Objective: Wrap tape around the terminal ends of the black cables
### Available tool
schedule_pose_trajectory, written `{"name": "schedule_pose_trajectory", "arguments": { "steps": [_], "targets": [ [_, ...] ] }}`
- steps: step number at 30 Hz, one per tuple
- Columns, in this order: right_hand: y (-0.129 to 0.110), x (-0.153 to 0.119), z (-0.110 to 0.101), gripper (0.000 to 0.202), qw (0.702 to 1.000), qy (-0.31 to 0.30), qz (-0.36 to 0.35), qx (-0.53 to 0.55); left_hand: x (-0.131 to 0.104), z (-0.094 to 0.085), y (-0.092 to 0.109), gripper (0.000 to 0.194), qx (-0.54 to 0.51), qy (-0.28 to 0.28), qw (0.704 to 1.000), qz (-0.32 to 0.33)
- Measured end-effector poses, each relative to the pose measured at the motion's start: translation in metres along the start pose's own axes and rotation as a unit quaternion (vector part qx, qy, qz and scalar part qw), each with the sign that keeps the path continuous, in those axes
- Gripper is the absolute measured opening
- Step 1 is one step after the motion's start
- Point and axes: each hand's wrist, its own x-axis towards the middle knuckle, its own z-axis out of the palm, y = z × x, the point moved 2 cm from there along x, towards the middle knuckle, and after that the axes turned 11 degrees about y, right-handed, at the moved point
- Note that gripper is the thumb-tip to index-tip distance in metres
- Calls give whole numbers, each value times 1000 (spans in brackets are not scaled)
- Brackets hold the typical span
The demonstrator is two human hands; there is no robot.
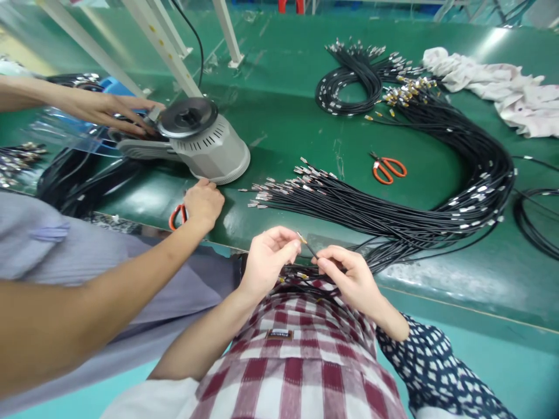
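Observation:
Between my hands, just over the table's front edge, is the end of a thin black cable (311, 251) with a small metal and yellow tip. My left hand (274, 251) pinches close by that tip with thumb and fingers; whether it grips the tip or only touches it is hard to see. My right hand (347, 274) is closed on the black cable a little behind the tip. Several more cable ends (301, 276) lie in my lap below. Just beyond my hands a large bundle of black cables (349, 201) with metal ends curves away to the right.
Orange-handled cutters (386, 167) lie on the green table (288, 128). Farther back are a coiled cable bundle (349, 87) and a white cloth (493, 87). At left a co-worker's hands (203, 203) are at a grey round-topped machine (212, 145), near another orange-handled tool (177, 216).

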Motion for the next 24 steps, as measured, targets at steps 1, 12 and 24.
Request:
{"name": "schedule_pose_trajectory", "arguments": {
  "steps": [1, 12, 24],
  "targets": [
    [0, 1, -1, 21, 999, -6, 23, 29, 1, 0, 0, 8, 0, 1, 1000, -2],
    [7, 8, -16, 32, 952, -196, 142, 187, 9, 4, -2, 17, -7, -10, 1000, -5],
    [-25, 33, 1, 20, 988, 40, -61, -135, 4, -11, 28, 11, 56, 22, 994, 89]
  ]
}}
